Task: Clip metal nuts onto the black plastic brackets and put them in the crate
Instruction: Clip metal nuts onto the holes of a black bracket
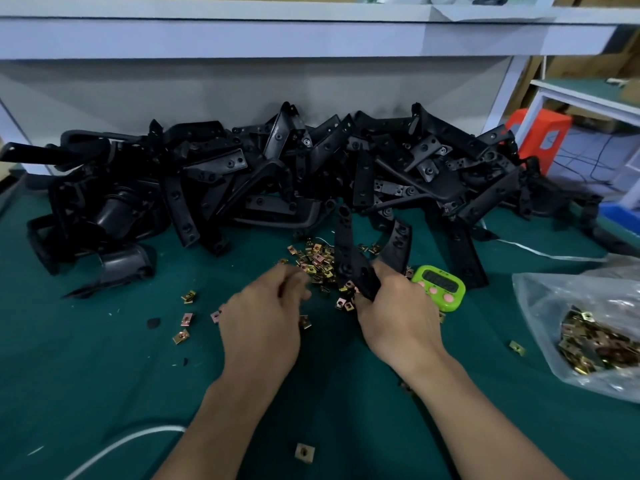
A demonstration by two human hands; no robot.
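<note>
A long black bracket (344,244) is standing nearly upright, its lower end gripped by the right hand (398,317). Brass-coloured metal nuts (317,261) are lying scattered around its base. A heap of black brackets (311,168) is lying behind.

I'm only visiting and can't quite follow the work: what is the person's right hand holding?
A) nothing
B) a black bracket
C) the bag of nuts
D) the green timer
B: the right hand grips a black bracket that sticks up from it, while the timer and the bag lie untouched beside it.
</note>
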